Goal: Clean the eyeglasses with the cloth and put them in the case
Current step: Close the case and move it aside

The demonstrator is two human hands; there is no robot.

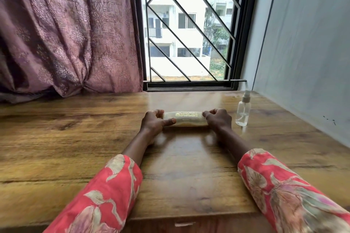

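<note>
Closed case (pixel 183 118) lies flat on the bench (pixel 75 138) just left of the spray bottle (pixel 243 110), left hand (pixel 154 122) and right hand (pixel 217 119) gripping its two ends, apparently to steady it for opening; eyeglasses and cloth not visible.

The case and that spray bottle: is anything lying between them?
Only the right hand, gripping the case at its right end; beyond it, bare wooden table up to the spray bottle, per the head view.
</note>
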